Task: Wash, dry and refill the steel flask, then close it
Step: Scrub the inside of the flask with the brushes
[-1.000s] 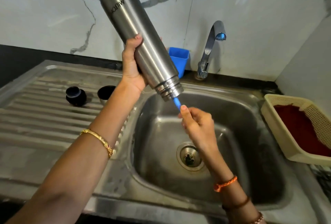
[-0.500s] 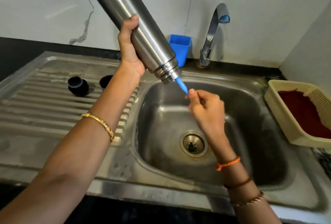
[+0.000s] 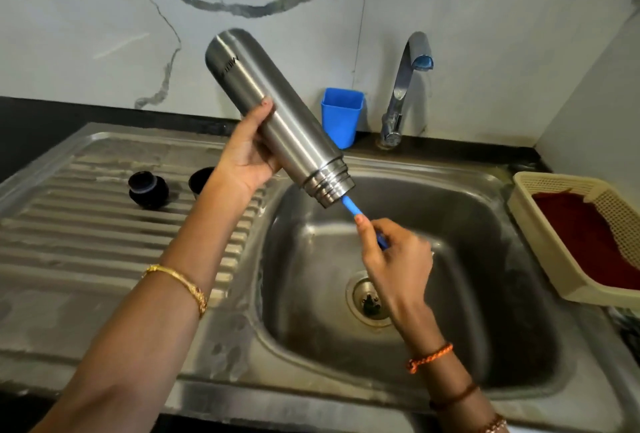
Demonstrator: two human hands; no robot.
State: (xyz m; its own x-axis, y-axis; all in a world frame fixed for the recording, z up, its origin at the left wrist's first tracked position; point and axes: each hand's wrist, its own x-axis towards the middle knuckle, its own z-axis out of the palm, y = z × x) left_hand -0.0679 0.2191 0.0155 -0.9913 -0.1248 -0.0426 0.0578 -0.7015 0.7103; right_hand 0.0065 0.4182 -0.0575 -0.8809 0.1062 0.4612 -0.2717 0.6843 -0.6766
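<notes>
Flask (image 3: 273,114) tilted over sink (image 3: 450,197); tap (image 3: 403,86), blue cup (image 3: 341,117) behind

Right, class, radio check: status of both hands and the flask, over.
Left hand grips steel flask, mouth tilted down over sink. Right hand holds blue brush handle in flask mouth. Nothing obstructing.

**Count around the sink**

One sink (image 3: 485,190). One flask (image 3: 277,121) and one brush handle (image 3: 351,206) above it. Two dark caps (image 3: 148,190) (image 3: 201,179) left of it. One blue cup (image 3: 341,117) and one tap (image 3: 403,86) behind it. One basket (image 3: 540,242) to its right. Two hands (image 3: 247,152) (image 3: 394,256).
</notes>
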